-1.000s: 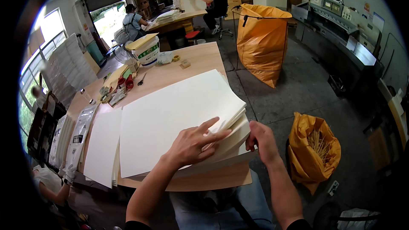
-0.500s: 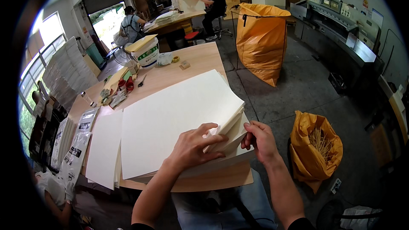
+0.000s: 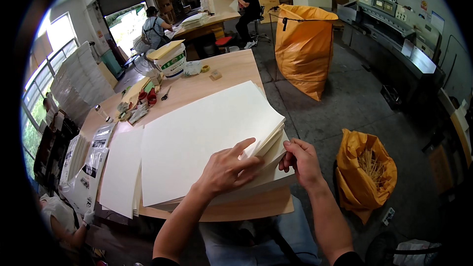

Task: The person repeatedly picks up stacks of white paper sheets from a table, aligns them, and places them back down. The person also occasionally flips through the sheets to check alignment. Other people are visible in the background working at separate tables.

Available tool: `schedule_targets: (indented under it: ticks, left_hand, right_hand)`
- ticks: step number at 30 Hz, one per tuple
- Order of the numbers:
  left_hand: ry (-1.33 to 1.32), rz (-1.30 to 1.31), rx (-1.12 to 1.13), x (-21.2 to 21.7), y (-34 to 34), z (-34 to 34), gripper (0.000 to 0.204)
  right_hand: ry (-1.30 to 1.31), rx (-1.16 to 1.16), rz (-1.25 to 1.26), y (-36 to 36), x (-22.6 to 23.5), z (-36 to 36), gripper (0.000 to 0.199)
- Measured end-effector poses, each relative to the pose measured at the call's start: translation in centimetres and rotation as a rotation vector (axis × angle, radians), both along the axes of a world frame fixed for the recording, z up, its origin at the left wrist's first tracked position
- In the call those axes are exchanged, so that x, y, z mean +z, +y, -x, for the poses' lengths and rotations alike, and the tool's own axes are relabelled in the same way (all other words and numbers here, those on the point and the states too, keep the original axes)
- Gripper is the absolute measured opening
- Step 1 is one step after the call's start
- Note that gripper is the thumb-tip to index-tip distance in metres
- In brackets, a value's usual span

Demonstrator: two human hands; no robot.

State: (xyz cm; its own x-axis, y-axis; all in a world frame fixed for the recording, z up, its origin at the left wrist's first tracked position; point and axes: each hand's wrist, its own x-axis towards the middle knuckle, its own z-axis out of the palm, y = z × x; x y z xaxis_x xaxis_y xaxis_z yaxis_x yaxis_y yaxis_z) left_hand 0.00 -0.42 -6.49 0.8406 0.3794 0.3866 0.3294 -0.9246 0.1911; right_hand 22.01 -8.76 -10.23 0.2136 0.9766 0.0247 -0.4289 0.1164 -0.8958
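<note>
L hand [image 3: 227, 170] lies flat, fingers spread, on the paper stack [image 3: 197, 143] on the worktop [image 3: 221, 76]. R hand [image 3: 301, 160] pinches the stack's lifted corner sheets.

Bare left hand [image 3: 224, 170] and right hand [image 3: 301, 160] — forearms uncovered, dark sleeve edges near elbows; blue denim trousers [image 3: 256, 236] below.

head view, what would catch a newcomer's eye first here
The big stack of cream paper sheets fills the wooden table, with the left hand flat on it and the right hand pinching its lifted corner. Behind it stands a tall orange sack; a smaller one sits at right.
</note>
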Motion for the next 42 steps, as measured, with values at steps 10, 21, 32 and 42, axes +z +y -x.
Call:
schedule_targets:
  ticks: [10,21,32,42]
  left_hand:
    - [-0.031,0.086,0.003,0.4,-0.1,-0.2,0.043]
    - [0.036,0.002,0.001,0.2,-0.1,-0.2,0.042]
    - [0.023,0.1,0.005,0.9,-0.2,-0.3,0.046]
    - [0.302,-0.392,-0.086,-2.8,-1.0,-1.0,0.076]
  right_hand:
    - [-0.022,-0.025,-0.04,-0.5,-0.7,-0.2,0.033]
    - [0.052,-0.071,0.032,0.0,0.1,0.4,0.033]
    - [-0.754,-0.625,-0.202,-2.9,-2.7,1.0,0.026]
    - [-1.377,0.312,-0.005,-3.0,-3.9,2.7,0.051]
